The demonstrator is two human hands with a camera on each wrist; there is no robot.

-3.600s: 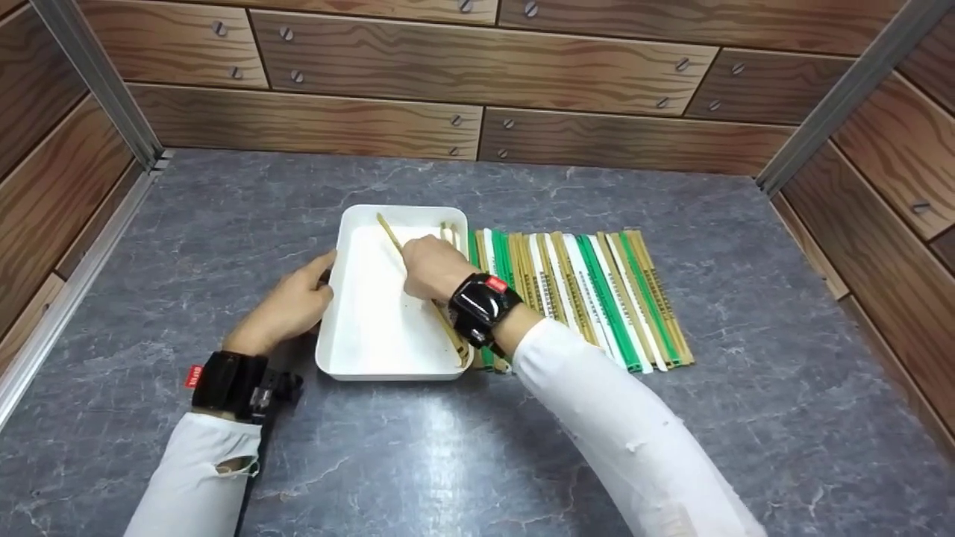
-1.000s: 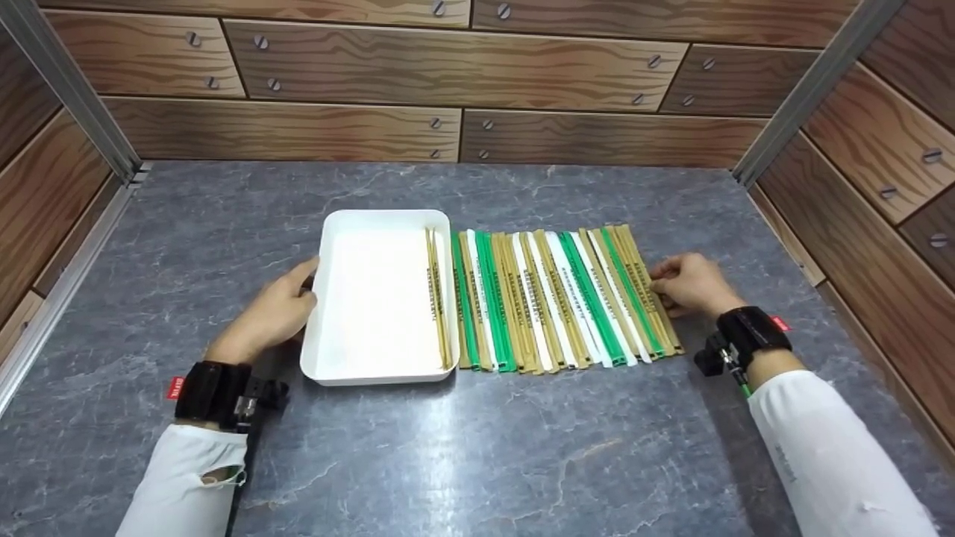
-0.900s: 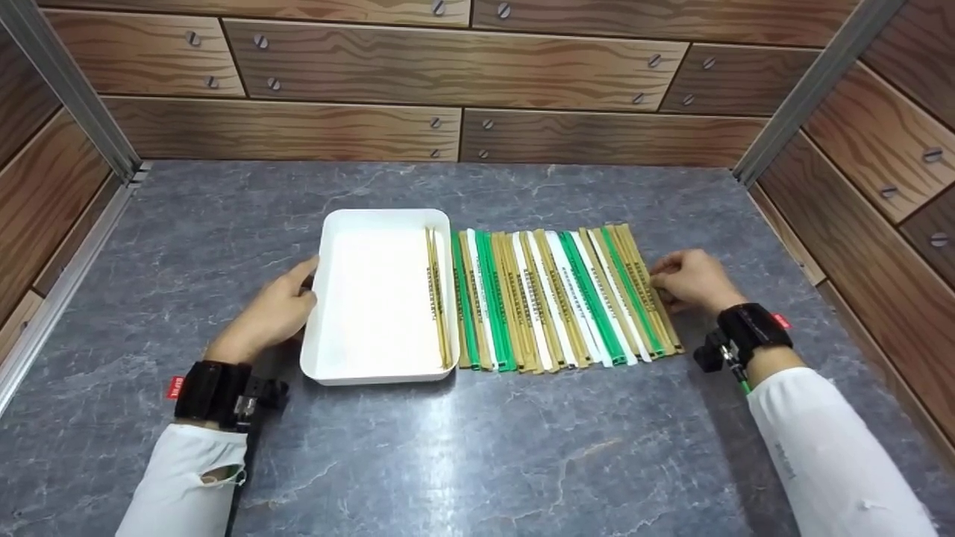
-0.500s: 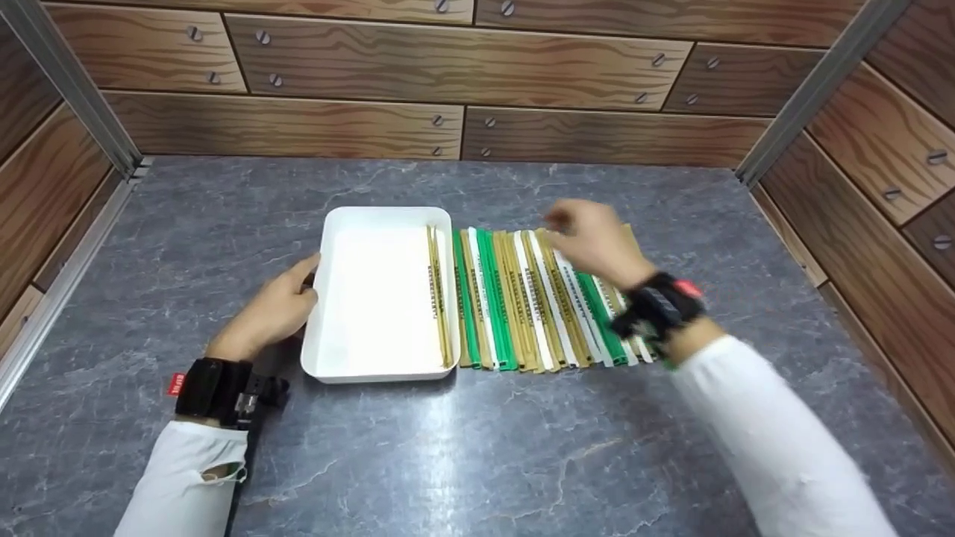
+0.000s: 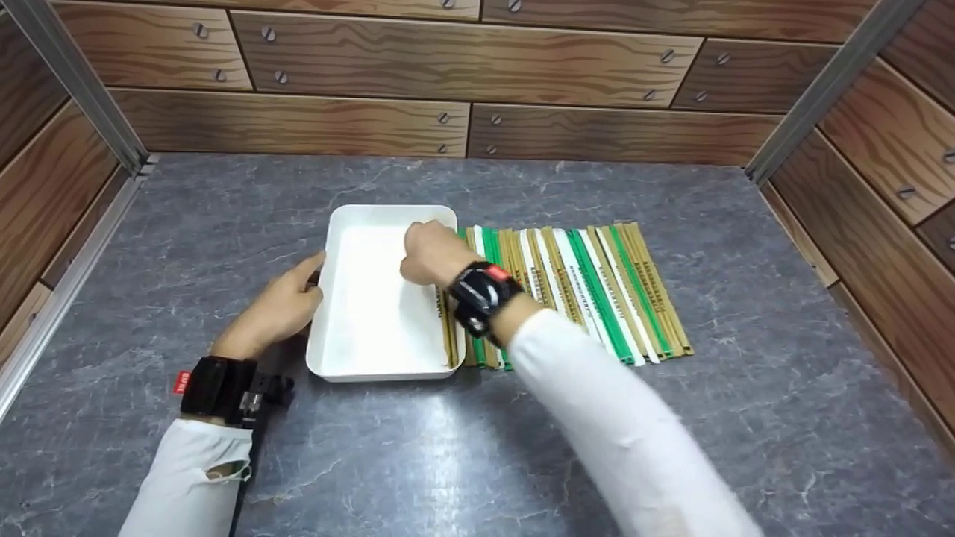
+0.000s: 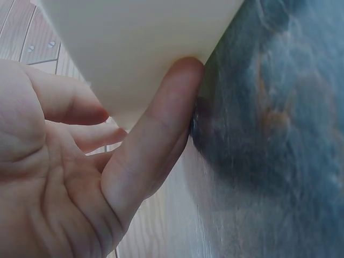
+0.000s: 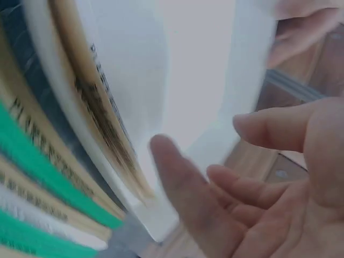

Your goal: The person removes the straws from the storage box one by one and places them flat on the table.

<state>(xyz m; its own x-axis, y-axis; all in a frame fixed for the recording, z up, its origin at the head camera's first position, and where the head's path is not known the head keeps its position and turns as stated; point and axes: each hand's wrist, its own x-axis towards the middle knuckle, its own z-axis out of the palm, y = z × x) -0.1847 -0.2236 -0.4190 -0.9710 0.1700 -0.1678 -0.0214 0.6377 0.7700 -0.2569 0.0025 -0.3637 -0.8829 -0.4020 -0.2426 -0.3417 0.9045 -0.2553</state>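
Observation:
A white rectangular tray [image 5: 373, 298] stands on the table. My left hand [image 5: 276, 309] touches its left outer wall, and in the left wrist view the thumb tip presses the wall low down. The right hand [image 5: 436, 253] is over the right half of the tray. In the right wrist view its thumb and fingers are apart, with nothing between them. A few brown straws [image 5: 448, 335] lie along the tray's right inner wall, partly hidden by the right hand and wrist. Right of the tray lies a row of printed brown, green and white straws [image 5: 597, 294], partly covered by the right forearm.
The grey marbled table [image 5: 358, 462] is bounded by wood-patterned panels [image 5: 358, 60] at the back and both sides. Metal corner posts [image 5: 78, 82] stand at the back left and right. Each wrist wears a black camera strap [image 5: 216, 388].
The right hand has moved left from the right end of the straw row, across the row, to over the tray. My left hand stays at the tray's left wall.

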